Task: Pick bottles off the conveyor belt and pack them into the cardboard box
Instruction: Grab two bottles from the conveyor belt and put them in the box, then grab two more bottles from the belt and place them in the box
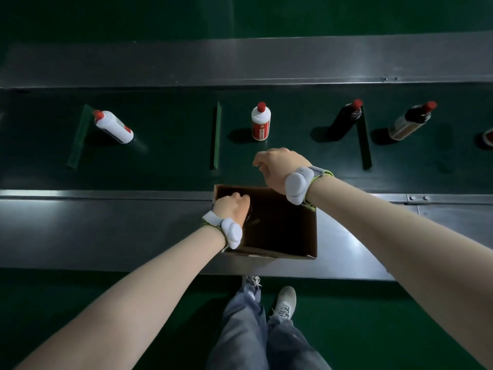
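An open cardboard box (280,254) sits on the metal ledge in front of the green conveyor belt (165,156). My left hand (231,206) is inside the box at its left wall, fist closed on what looks like a dark bottle (250,215) that is mostly lost in shadow. My right hand (278,166) hovers over the box's far edge with fingers curled and nothing visible in them. Just beyond it a white bottle with a red label (261,123) stands on the belt. On the belt there are also a white bottle (114,126) at the left and two dark bottles (344,122) (410,123) at the right.
Raised green cleats (216,134) (364,141) (78,137) cross the belt between the bottles. Another bottle (488,137) is cut off at the right edge. Metal rails (106,194) run along both sides of the belt. My legs and shoes (285,303) stand on the green floor below.
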Demonstrator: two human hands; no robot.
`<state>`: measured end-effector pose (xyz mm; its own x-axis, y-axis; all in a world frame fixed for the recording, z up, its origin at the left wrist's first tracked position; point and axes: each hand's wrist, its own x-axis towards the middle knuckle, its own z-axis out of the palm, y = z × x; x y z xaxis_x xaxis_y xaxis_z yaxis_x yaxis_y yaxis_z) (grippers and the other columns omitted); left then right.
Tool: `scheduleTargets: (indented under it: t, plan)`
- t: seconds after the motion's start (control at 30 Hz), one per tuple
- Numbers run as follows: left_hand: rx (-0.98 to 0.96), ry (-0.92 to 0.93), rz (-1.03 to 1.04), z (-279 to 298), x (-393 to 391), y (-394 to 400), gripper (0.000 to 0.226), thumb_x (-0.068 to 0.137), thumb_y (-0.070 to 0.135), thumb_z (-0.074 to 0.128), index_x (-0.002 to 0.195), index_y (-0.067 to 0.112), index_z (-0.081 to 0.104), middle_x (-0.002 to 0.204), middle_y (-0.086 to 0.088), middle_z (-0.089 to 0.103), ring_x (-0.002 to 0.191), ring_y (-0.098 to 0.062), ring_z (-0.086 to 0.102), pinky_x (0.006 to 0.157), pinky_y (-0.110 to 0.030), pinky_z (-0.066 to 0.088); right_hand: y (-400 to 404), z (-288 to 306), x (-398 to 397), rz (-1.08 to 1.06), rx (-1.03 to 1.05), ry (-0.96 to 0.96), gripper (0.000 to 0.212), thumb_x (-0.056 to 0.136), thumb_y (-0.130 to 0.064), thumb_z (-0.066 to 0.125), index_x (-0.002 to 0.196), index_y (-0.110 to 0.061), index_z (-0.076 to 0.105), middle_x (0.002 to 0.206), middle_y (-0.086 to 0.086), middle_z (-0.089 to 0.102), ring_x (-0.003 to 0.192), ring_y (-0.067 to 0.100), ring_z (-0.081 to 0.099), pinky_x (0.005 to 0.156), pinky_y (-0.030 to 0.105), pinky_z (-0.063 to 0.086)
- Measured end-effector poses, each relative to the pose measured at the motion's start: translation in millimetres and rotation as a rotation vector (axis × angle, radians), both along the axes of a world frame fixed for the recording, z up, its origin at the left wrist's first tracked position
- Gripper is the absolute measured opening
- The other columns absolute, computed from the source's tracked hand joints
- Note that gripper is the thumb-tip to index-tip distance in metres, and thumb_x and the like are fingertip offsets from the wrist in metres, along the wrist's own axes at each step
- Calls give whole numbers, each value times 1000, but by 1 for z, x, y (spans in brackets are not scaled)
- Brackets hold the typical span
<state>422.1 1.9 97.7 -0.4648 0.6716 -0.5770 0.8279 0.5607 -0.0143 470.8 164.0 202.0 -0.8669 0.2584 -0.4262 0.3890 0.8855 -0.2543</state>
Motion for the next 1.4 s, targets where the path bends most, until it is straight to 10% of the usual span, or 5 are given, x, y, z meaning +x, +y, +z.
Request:
scheduleTargets:
  t: [0.53,0.7,0.9,1.2,1.4]
  plan:
    - [-86,-165,-39,-56,-35,9,32,111,14,50,137,2,64,138,-15,68,125,-32,68,101,-37,55,14,-46,-37,-74,-49,-133,40,104,-17,47,138,-29,64,135,5,68,119,35,66,91,41,58]
    - [-39,-136,42,-25,-32,16,23,102,2,47,95,5,69,93,-12,74,69,-27,64,56,-33,43,20,-34,-41,-74,-49,-139,37,105,-20,47,137,-28,64,133,5,68,117,35,67,91,44,60]
    - [145,-250,17,45,-46,30,33,108,41,54,128,18,66,121,-3,73,105,-28,72,84,-43,60,34,-2,-42,-89,-9,-98,34,105,-20,48,134,-27,64,125,4,70,109,33,69,85,44,61]
    - [539,-213,146,136,-88,111,20,104,32,62,117,21,71,106,3,74,93,-22,73,83,-43,62,92,37,-26,-218,8,87,25,104,-28,51,120,-22,69,114,5,72,101,31,71,84,45,63]
    - [614,-101,73,136,-82,196,36,105,38,61,137,21,62,133,0,66,109,-26,68,88,-41,57,167,31,5,-336,12,171,30,104,-33,53,127,-20,68,124,7,69,110,32,68,90,44,59]
